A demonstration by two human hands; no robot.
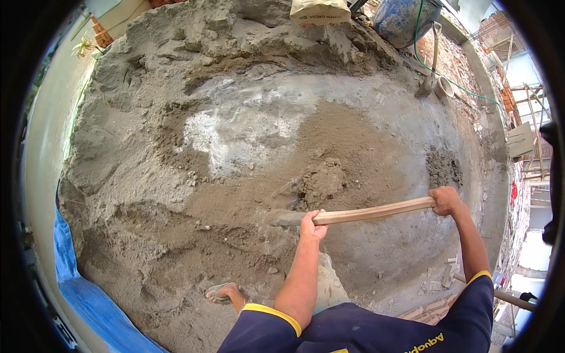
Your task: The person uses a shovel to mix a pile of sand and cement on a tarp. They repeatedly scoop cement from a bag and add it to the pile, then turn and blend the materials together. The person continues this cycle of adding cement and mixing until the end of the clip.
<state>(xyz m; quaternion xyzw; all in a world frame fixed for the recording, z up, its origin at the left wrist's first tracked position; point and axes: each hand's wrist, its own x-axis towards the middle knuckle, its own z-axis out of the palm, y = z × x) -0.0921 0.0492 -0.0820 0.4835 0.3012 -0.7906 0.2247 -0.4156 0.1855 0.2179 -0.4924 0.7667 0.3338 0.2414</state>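
Both hands hold a long wooden handle (pixel 376 212), which runs nearly level across the lower middle of the view, over a spread of sand and grey powder. The left hand (pixel 312 225) is wrapped round it toward its left end, where the wood turns grey and dusty; the fingers are clamped on it. The right hand (pixel 445 201) has its fingers closed round the far right end. Just beyond the left hand, the tool's grey head (pixel 288 188) lies partly sunk in the sand beside a small loose mound (pixel 323 183), so its full shape cannot be told.

Behind the mound, a patch of brown sand (pixel 353 138) covers part of the ground, with a whitish powder patch (pixel 241 132) to its left. A darker, wet-looking patch (pixel 444 167) lies just past the right hand. A large heap of grey sand (pixel 112 141) fills the left side, edged at lower left by a blue tarp (pixel 88 294). At the top stand a paper sack (pixel 319 13) and a blue drum (pixel 403 22); near the drum are a shovel (pixel 434 62) and a green hose (pixel 416 44). A sandalled foot (pixel 226 290) rests on the sand at lower left
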